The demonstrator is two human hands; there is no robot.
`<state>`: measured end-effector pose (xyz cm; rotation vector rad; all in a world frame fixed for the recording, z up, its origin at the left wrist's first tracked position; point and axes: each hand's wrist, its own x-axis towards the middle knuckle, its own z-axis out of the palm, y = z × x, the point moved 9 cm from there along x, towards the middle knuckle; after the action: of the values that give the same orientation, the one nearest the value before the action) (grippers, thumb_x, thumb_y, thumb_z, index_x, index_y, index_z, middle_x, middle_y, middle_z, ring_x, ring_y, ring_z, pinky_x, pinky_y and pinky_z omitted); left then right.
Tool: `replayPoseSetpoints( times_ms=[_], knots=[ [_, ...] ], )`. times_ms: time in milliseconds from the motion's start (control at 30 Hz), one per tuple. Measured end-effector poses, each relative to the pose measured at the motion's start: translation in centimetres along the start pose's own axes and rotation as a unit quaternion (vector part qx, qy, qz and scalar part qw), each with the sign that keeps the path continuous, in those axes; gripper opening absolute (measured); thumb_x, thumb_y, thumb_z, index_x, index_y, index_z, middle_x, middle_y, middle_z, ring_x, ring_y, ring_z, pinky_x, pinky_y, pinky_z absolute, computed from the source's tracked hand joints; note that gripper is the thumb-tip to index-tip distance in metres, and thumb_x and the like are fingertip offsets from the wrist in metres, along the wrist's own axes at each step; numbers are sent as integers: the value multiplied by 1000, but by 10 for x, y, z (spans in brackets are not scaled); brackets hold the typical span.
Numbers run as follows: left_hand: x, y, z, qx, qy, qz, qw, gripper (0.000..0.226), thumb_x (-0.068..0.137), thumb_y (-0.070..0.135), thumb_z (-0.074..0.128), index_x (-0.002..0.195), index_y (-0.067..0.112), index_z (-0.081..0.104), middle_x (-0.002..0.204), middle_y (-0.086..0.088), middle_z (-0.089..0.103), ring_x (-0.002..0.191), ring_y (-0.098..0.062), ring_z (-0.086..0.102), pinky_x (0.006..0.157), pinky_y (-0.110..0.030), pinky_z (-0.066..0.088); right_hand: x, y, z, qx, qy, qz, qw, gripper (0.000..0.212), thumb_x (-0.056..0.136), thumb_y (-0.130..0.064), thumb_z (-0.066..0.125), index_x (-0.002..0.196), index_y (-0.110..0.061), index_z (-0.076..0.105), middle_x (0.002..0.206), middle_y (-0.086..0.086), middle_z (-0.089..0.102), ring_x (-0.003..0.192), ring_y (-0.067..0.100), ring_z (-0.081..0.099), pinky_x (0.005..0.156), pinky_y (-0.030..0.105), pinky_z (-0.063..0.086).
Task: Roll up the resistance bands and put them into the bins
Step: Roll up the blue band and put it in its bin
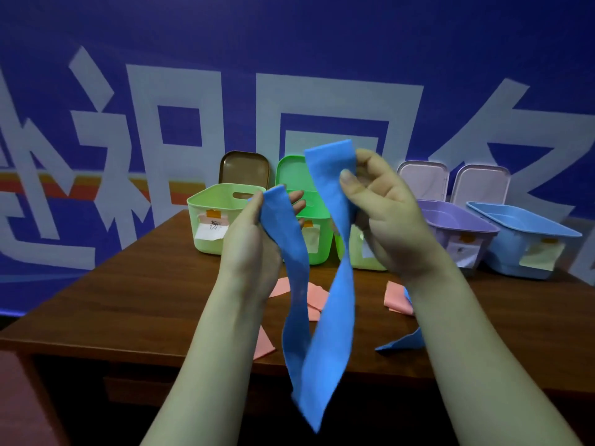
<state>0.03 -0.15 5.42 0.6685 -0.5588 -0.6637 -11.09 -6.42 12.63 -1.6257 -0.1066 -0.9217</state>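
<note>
Left hand (257, 233): we grip 1 end of the blue band (335, 317).
Right hand (386, 214): we pinch its other end, thumb against it.
Band: hangs looped above the table (145, 284), before 5 bins (209, 220).

A brown wooden surface (135, 304) with a dark grain runs away from the viewer to a blue wall (322, 33). Large white characters (180, 130) are printed across the wall, cut off at both sides of the view. A band of orange and red stripes (64, 188) crosses the wall at the left, behind the characters. Four lids lean upright against the wall at the far edge of the surface: a brown lid (244, 167), a green lid (289, 170) just beside it, and two pale lilac lids (422, 180) side by side further right. A blurred reddish shape (22, 397) fills the lower left corner, below the surface's near edge.
</note>
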Motion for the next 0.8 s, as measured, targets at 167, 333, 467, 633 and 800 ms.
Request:
replayPoseSetpoints(
  times_ms=[167, 333, 467, 633, 800],
  knots=[
    [-9, -2, 9, 0, -15, 0, 1000, 41, 100, 31, 37, 110, 1, 62, 104, -17, 67, 95, -28, 65, 80, -34, 55, -10, 41, 24, -51, -24, 80, 995, 19, 96, -3, 47, 99, -18, 59, 81, -4, 68, 71, 4, 64, 63, 18, 50],
    [-13, -4, 10, 9, -34, 11, 999, 43, 99, 34, 36, 105, 3, 66, 101, -17, 69, 99, -30, 64, 91, -40, 50, -17, 46, 30, -118, -9, 52, 992, 16, 97, -7, 49, 110, -13, 56, 98, 18, 69, 91, 26, 67, 88, 40, 54],
    [-17, -3, 12, -10, -45, 5, 999, 43, 99, 35, 35, 105, 3, 62, 93, -17, 67, 92, -29, 63, 89, -39, 50, -20, 41, 24, -157, 19, 25, 987, 14, 93, -18, 56, 106, -22, 52, 100, 10, 71, 94, 29, 68, 88, 55, 51],
    [-20, -1, 15, -6, -49, 19, 999, 45, 101, 35, 33, 107, 1, 61, 94, -19, 67, 93, -30, 64, 90, -40, 51, -21, 33, 24, -173, 24, 6, 985, 12, 95, -18, 56, 104, -21, 51, 96, 7, 72, 91, 27, 68, 83, 56, 52],
    [-20, -5, 13, -10, -41, 16, 999, 50, 99, 39, 35, 119, 0, 59, 106, -21, 65, 103, -32, 62, 97, -44, 46, -22, 35, 22, -184, 31, 7, 983, 15, 94, -19, 56, 107, -20, 49, 97, 8, 70, 91, 30, 67, 80, 56, 53]
  ],
)
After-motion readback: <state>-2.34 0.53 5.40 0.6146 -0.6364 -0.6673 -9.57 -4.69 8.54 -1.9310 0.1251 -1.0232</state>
